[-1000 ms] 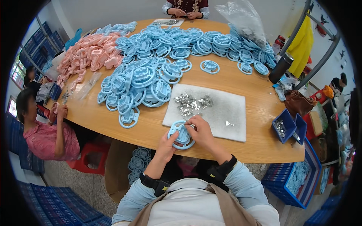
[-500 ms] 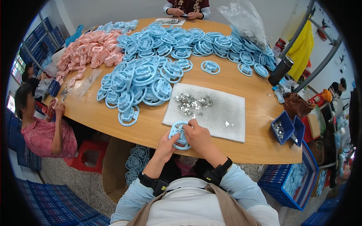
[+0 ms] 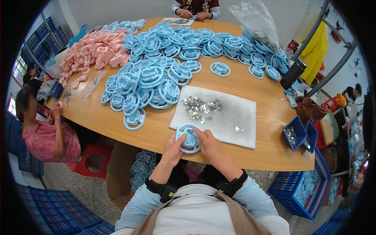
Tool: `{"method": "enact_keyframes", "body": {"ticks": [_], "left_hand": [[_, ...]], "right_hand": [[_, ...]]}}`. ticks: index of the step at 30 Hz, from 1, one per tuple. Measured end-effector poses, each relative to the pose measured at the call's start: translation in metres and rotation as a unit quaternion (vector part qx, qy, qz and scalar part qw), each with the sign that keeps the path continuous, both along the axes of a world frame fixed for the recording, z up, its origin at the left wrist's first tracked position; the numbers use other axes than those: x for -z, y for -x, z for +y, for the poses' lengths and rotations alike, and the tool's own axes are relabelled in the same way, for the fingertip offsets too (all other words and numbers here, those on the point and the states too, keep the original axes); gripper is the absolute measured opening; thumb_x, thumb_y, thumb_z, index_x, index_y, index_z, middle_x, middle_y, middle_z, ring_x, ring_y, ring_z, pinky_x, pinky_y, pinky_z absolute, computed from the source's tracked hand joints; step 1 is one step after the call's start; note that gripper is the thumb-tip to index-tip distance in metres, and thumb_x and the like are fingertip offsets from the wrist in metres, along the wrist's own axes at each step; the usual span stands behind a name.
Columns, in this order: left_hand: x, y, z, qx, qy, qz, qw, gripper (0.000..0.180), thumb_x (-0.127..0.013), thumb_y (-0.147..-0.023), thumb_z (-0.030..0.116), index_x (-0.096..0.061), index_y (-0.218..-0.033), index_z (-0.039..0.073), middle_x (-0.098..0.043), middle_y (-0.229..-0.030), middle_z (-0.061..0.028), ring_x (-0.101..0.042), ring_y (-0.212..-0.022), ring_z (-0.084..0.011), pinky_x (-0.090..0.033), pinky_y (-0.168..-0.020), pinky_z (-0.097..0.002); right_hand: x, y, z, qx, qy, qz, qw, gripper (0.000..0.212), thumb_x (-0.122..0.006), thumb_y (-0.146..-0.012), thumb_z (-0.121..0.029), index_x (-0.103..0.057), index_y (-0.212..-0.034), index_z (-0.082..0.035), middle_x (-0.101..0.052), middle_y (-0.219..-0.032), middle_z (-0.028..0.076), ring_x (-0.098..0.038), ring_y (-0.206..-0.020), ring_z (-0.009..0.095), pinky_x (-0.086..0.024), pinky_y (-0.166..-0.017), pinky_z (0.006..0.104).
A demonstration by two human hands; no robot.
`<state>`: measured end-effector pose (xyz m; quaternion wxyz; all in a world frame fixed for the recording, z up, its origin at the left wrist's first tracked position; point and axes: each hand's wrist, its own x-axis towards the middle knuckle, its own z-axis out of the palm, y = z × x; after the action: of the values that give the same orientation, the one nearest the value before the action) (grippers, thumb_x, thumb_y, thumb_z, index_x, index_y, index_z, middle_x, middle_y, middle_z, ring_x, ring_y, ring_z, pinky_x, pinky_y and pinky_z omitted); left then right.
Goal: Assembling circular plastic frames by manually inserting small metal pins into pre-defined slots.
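A light blue oval plastic frame (image 3: 190,138) with a raised block in its middle is held over the table's near edge. My left hand (image 3: 171,152) grips its left side, thumb on top. My right hand (image 3: 214,149) is closed at its right side, the index finger pressed on the upper rim; the other fingertips are hidden. Just beyond lies a white felt pad (image 3: 233,107) bearing a cluster of small silver metal clips (image 3: 194,103), with a few more clips (image 3: 238,128) toward its right.
Heaps of blue frames (image 3: 150,76) and pink plastic parts (image 3: 98,49) cover the table's left and far side. Blue bins of metal pieces (image 3: 294,133) sit at the right edge, near a black flask (image 3: 293,73). One co-worker (image 3: 51,133) sits at left, another (image 3: 196,9) opposite.
My right hand's fingers have shifted from the frame's middle to its right rim, uncovering the central block. The view has shifted slightly.
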<state>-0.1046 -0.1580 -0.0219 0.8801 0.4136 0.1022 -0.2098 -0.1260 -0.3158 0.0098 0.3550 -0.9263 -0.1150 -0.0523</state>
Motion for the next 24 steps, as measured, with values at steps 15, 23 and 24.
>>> {"method": "enact_keyframes", "body": {"ticks": [15,23,24], "left_hand": [[-0.001,0.002,0.0,0.01,0.005,-0.005,1.0,0.024,-0.053,-0.088,0.014,-0.047,-0.109,0.003,-0.058,-0.096,-0.0063,-0.06,-0.083,-0.0141,-0.053,-0.069,-0.029],[-0.002,0.006,-0.003,-0.006,-0.021,-0.012,1.0,0.023,-0.054,-0.087,0.013,-0.05,-0.108,0.002,-0.058,-0.092,-0.005,-0.059,-0.08,-0.0115,-0.051,-0.067,-0.0258],[-0.002,0.007,-0.004,-0.011,-0.032,-0.02,0.999,0.023,-0.054,-0.087,0.012,-0.05,-0.107,0.002,-0.059,-0.092,-0.0046,-0.058,-0.079,-0.0109,-0.05,-0.067,-0.025]], "right_hand": [[0.009,-0.001,0.007,-0.005,0.181,-0.146,0.973,0.039,-0.054,-0.072,-0.009,-0.056,-0.111,-0.01,-0.054,-0.076,0.007,-0.058,-0.07,0.022,-0.048,-0.055,0.0326],[0.003,0.001,0.015,-0.012,0.27,-0.143,0.952,0.041,-0.054,-0.072,-0.011,-0.054,-0.113,-0.008,-0.055,-0.074,0.006,-0.059,-0.068,0.02,-0.048,-0.053,0.0309],[0.003,0.002,0.015,-0.015,0.282,-0.144,0.948,0.042,-0.054,-0.072,-0.012,-0.053,-0.114,-0.007,-0.055,-0.074,0.006,-0.059,-0.068,0.02,-0.048,-0.053,0.0308]]}}
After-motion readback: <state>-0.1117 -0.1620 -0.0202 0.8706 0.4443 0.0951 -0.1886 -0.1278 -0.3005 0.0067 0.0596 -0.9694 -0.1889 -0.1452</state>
